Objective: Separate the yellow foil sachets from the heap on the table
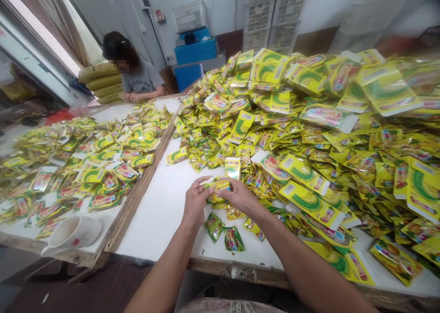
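Note:
Both hands meet over the near part of the white tabletop [147, 216], fingers closed on a small yellow packet [218, 185]. My left hand [197, 198] pinches its left side, and my right hand [242, 197] grips the right side. The fingers cover much of the packet. Just beyond the right fingers is a pale-faced yellow carton [233, 167]; I cannot tell whether they touch it. Two green packets [223, 233] lie on the table below the hands. Small yellow sachets [261, 184] are heaped close to my right hand.
A tall pile of yellow cartons and sachets [309, 120] covers the right side. Past a wooden edge strip [137, 184], another table holds more packets [103, 161] and a white mug [75, 233]. A person in a grey shirt [142, 79] sits at the far end.

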Action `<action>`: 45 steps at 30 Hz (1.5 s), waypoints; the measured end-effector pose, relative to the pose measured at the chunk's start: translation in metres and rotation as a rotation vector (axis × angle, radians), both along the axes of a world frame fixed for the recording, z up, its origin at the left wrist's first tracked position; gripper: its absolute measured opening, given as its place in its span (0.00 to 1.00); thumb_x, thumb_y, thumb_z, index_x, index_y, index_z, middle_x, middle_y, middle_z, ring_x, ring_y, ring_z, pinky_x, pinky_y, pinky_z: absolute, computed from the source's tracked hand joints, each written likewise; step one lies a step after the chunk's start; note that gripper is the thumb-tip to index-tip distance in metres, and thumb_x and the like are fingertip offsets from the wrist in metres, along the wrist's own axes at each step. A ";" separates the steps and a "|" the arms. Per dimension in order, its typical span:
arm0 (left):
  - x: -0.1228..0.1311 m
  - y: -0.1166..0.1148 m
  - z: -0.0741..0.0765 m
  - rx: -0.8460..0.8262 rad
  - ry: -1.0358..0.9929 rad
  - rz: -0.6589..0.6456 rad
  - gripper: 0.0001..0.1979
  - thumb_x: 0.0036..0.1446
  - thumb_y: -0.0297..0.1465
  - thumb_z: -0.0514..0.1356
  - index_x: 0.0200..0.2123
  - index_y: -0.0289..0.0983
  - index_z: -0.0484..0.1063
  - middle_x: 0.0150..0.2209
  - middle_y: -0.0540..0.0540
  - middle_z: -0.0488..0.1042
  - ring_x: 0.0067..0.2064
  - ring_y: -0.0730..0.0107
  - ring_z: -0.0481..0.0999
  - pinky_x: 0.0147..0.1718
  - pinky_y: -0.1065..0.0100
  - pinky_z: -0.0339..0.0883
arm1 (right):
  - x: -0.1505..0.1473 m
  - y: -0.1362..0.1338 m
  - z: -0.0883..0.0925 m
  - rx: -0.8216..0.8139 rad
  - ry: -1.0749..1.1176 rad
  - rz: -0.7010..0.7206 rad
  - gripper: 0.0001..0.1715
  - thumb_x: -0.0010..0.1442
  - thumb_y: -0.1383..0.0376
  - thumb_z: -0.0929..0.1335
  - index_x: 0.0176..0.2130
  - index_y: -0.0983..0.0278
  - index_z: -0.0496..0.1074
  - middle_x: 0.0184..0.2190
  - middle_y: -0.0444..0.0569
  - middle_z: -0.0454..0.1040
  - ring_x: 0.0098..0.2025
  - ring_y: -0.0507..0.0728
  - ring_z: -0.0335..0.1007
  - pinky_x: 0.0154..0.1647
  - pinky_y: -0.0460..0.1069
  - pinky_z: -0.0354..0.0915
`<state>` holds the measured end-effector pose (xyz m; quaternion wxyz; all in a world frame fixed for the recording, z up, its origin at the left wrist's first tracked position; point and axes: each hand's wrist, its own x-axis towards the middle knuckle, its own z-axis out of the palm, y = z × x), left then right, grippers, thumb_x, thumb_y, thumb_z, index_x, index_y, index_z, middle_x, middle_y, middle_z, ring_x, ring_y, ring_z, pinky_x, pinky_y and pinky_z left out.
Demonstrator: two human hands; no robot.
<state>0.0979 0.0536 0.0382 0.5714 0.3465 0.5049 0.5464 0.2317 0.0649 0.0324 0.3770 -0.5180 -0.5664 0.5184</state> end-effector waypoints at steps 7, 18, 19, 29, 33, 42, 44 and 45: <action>0.010 0.017 0.011 0.040 0.007 -0.064 0.26 0.39 0.33 0.68 0.44 0.35 0.67 0.23 0.54 0.71 0.27 0.74 0.70 0.32 0.71 0.62 | 0.012 0.007 0.004 0.121 0.039 -0.143 0.13 0.49 0.59 0.67 0.33 0.65 0.74 0.26 0.45 0.74 0.29 0.54 0.68 0.31 0.47 0.62; 0.070 0.041 0.007 0.255 1.346 -0.129 0.34 0.44 0.36 0.63 0.54 0.30 0.59 0.48 0.32 0.67 0.51 0.48 0.66 0.45 0.57 0.60 | 0.048 0.022 0.015 0.354 -0.190 -0.785 0.23 0.51 0.50 0.66 0.38 0.66 0.72 0.25 0.48 0.73 0.26 0.56 0.64 0.29 0.49 0.60; 0.075 0.042 0.002 0.254 1.382 -0.162 0.38 0.42 0.36 0.65 0.56 0.30 0.58 0.48 0.31 0.67 0.51 0.47 0.66 0.45 0.57 0.60 | 0.049 0.023 0.014 0.391 -0.205 -0.791 0.23 0.52 0.50 0.65 0.37 0.66 0.73 0.27 0.51 0.74 0.29 0.57 0.66 0.32 0.50 0.61; 0.025 0.064 -0.005 0.276 0.917 -0.144 0.15 0.49 0.33 0.60 0.42 0.37 0.72 0.30 0.46 0.77 0.32 0.62 0.75 0.34 0.65 0.65 | 0.049 0.022 0.014 0.422 -0.199 -0.732 0.22 0.54 0.53 0.65 0.41 0.67 0.72 0.32 0.52 0.75 0.28 0.57 0.67 0.33 0.50 0.62; 0.002 0.047 -0.004 0.292 0.548 -0.197 0.16 0.46 0.39 0.64 0.37 0.36 0.74 0.36 0.44 0.78 0.38 0.63 0.76 0.38 0.66 0.67 | 0.047 0.022 0.015 0.401 -0.152 -0.575 0.20 0.55 0.56 0.64 0.42 0.66 0.72 0.36 0.53 0.75 0.32 0.57 0.69 0.34 0.50 0.63; -0.018 0.010 -0.002 0.049 0.238 -0.228 0.20 0.38 0.35 0.70 0.37 0.33 0.76 0.34 0.43 0.79 0.34 0.64 0.78 0.34 0.68 0.71 | 0.035 0.017 0.011 0.263 -0.228 -0.101 0.11 0.49 0.58 0.68 0.29 0.63 0.71 0.24 0.44 0.71 0.26 0.53 0.63 0.27 0.46 0.57; -0.017 0.007 -0.001 -0.026 0.159 -0.241 0.22 0.36 0.34 0.71 0.37 0.33 0.76 0.32 0.43 0.80 0.32 0.65 0.78 0.33 0.68 0.71 | 0.031 0.017 0.009 0.280 -0.178 -0.192 0.14 0.48 0.56 0.68 0.30 0.64 0.70 0.24 0.43 0.70 0.25 0.52 0.61 0.26 0.46 0.56; -0.017 0.006 -0.001 -0.061 0.107 -0.234 0.22 0.35 0.34 0.71 0.37 0.33 0.75 0.32 0.43 0.80 0.31 0.65 0.78 0.33 0.68 0.72 | 0.030 0.017 0.007 0.281 -0.165 -0.232 0.15 0.48 0.54 0.69 0.30 0.64 0.70 0.23 0.42 0.69 0.24 0.51 0.59 0.25 0.45 0.55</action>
